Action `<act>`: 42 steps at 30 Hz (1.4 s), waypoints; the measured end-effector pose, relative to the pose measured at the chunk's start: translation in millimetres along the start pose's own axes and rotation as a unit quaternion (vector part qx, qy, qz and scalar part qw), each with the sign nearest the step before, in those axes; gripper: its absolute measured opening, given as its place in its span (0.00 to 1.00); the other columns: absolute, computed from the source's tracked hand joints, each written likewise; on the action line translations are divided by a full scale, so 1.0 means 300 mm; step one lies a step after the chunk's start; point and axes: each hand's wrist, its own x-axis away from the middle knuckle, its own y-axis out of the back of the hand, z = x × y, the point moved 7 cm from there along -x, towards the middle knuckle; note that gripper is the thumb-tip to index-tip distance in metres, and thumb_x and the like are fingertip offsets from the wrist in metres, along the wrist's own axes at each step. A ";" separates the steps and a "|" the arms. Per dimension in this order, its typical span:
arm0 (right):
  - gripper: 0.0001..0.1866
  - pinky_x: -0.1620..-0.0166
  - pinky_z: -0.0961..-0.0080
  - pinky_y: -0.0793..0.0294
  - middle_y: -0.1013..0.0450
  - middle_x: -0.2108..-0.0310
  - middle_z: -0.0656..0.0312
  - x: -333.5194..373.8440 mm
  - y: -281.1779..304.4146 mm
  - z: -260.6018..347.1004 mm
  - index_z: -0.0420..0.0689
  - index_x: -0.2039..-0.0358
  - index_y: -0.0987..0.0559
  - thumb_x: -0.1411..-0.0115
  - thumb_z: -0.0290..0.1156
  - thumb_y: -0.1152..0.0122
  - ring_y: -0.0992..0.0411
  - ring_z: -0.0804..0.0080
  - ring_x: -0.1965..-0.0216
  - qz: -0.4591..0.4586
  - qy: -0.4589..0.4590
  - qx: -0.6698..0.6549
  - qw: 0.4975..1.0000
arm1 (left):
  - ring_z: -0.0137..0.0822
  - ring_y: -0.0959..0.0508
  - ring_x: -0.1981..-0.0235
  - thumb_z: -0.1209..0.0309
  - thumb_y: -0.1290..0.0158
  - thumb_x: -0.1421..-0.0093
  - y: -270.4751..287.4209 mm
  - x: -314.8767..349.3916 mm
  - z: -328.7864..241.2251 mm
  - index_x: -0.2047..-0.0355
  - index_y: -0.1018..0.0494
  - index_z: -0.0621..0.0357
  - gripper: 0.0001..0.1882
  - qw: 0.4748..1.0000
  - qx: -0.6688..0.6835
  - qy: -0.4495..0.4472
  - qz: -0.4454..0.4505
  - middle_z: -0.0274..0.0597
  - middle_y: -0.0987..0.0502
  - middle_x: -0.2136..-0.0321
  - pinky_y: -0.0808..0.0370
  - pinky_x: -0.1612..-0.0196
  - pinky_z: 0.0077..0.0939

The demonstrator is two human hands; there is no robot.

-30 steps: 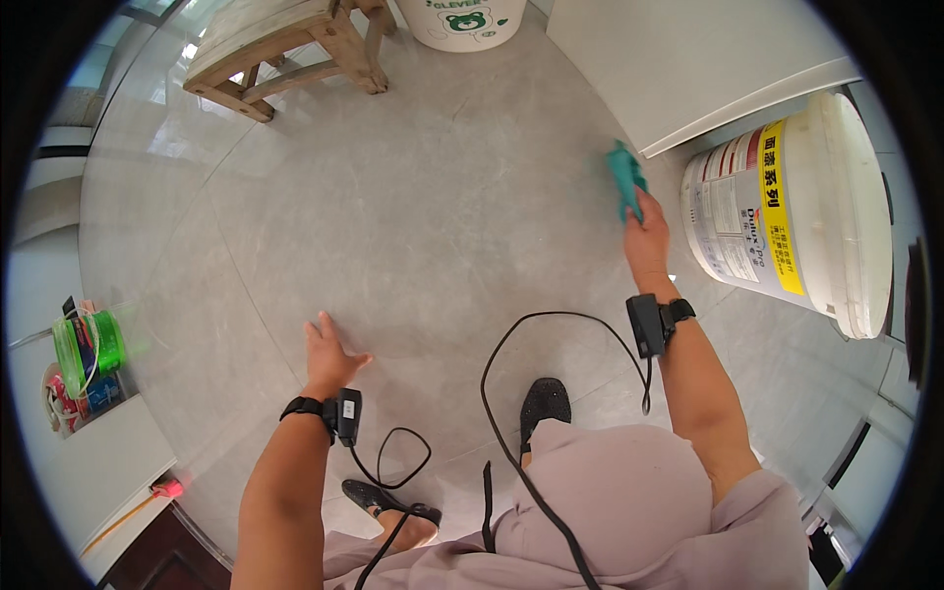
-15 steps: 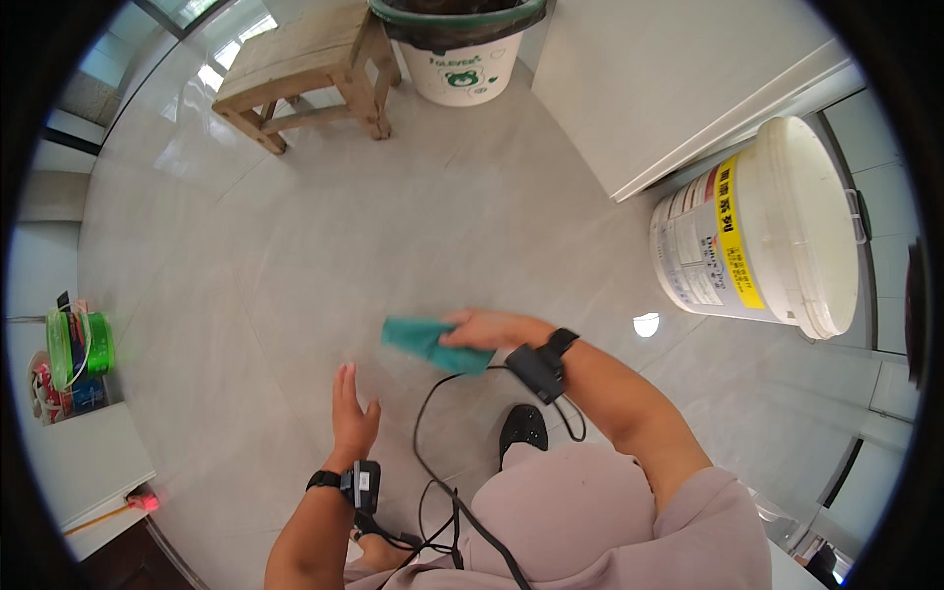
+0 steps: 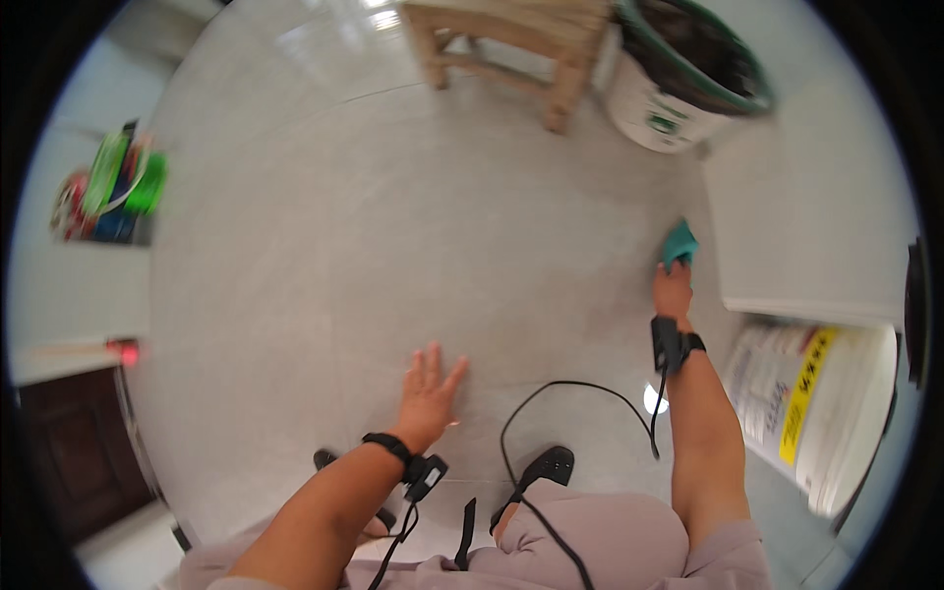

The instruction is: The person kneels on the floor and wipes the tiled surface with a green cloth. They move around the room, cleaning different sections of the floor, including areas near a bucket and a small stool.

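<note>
Right hand (image 3: pixel 674 290) grasps teal cloth (image 3: pixel 679 240) at right of floor (image 3: pixel 472 226); left hand (image 3: pixel 427 403) spread, empty; wiping seems unfinished, extent unclear.

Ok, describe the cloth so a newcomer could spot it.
Find the big white panel at right. Just left of it, the right hand holds the cloth. Its teal colour sets it apart from the white panel and grey floor.

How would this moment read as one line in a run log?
left hand: empty, spread open, over grey floor, contact unclear | right hand: holding teal cloth | ahead: wooden stool, lined bin | right: white bucket
</note>
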 end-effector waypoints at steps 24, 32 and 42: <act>0.24 0.53 0.68 0.32 0.26 0.55 0.52 -0.093 -0.033 0.072 0.37 0.46 0.30 0.38 0.39 0.48 0.28 0.59 0.56 0.371 -0.009 -0.038 0.928 | 0.54 0.38 0.41 0.78 0.48 0.47 -0.130 0.206 0.023 0.46 0.34 0.55 0.25 0.937 0.291 -0.058 -0.184 0.53 0.39 0.42 0.41 0.38 0.44; 0.25 0.45 0.57 0.34 0.41 0.43 0.44 0.436 -0.128 0.515 0.51 0.45 0.29 0.45 0.34 0.45 0.37 0.43 0.46 0.185 0.235 0.017 0.954 | 0.43 0.27 0.57 0.70 0.50 0.41 -0.117 0.155 0.116 0.43 0.37 0.56 0.24 0.775 0.576 0.109 -0.238 0.47 0.30 0.50 0.29 0.53 0.33; 0.32 0.51 0.73 0.31 0.32 0.50 0.58 0.920 -0.211 0.920 0.51 0.39 0.34 0.47 0.24 0.48 0.30 0.66 0.53 0.543 0.067 -0.327 0.771 | 0.41 0.30 0.47 0.57 0.45 0.41 -0.097 0.071 0.198 0.36 0.47 0.55 0.37 0.602 0.774 0.122 -0.157 0.52 0.34 0.45 0.31 0.47 0.33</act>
